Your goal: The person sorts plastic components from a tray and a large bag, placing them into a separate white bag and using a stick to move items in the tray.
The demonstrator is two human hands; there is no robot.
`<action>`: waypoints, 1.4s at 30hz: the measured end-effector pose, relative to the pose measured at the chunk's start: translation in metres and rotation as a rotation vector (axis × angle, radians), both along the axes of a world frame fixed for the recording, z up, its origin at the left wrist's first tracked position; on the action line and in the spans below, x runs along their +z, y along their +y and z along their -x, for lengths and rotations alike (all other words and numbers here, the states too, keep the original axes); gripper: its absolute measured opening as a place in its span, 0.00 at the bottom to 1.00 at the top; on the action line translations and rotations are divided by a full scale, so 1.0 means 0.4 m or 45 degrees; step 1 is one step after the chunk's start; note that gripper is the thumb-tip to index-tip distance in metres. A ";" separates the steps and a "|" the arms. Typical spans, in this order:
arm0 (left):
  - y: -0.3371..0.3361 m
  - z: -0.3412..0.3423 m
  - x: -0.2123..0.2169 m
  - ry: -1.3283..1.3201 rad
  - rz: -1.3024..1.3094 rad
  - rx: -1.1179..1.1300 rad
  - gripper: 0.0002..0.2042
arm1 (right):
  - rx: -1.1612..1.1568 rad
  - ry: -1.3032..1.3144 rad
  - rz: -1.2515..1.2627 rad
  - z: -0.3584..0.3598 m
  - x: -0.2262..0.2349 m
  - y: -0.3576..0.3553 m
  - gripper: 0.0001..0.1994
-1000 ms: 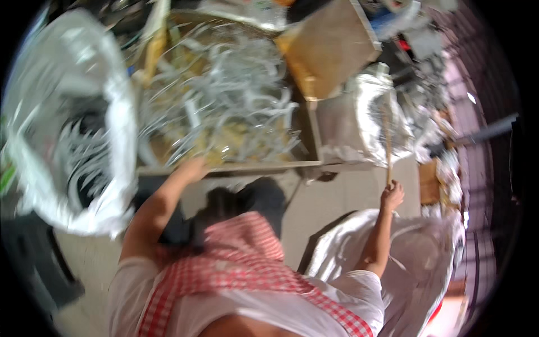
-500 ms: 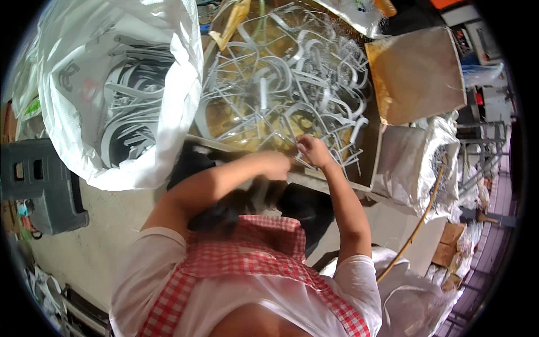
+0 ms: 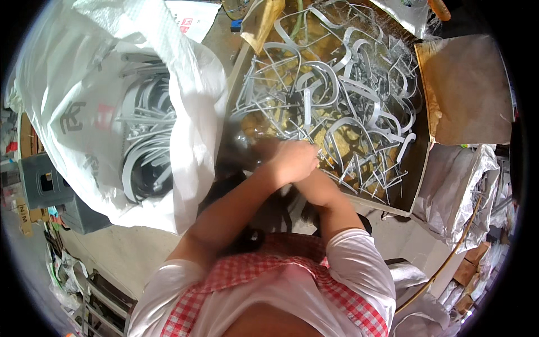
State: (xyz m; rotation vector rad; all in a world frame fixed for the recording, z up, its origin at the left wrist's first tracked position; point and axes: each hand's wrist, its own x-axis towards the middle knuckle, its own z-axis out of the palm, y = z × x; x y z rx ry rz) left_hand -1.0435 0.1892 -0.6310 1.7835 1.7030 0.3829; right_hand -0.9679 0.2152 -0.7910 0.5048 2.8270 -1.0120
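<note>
Tangled curved grey-white strips (image 3: 307, 106) lie in a shallow tray (image 3: 387, 209) in front of me. My left hand (image 3: 297, 161) is over the tray's near edge, its fingers curled. What it holds, if anything, is hidden. Passing beneath it, my right forearm crosses to the left, so the wrists overlap. My right hand (image 3: 264, 149) is smeared by motion near the tray's near left corner, its fingers unclear. A large white woven sack (image 3: 196, 112) stands open to the left, with more curved grey strips (image 3: 147, 135) stacked inside.
A brown cardboard flap (image 3: 466, 90) rises at the tray's right side, above a white sack (image 3: 449, 180). A dark grey plastic stool (image 3: 84, 210) is left of the big sack. A thin yellowish rod (image 3: 449, 261) slants at the lower right.
My right hand has moved left from the tray's near edge and passed under my left forearm. My left hand has shifted slightly right. The whole view has also shifted.
</note>
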 end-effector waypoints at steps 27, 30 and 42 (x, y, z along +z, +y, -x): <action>0.036 0.017 0.134 -0.135 0.407 0.272 0.17 | -1.260 0.141 0.873 -0.424 0.084 0.476 0.21; 0.030 0.043 0.119 -0.149 0.462 0.331 0.16 | -1.375 0.231 0.664 -0.311 0.037 0.423 0.24; 0.023 0.011 0.115 0.018 0.418 0.076 0.10 | -1.871 0.670 1.528 -0.160 -0.182 0.548 0.33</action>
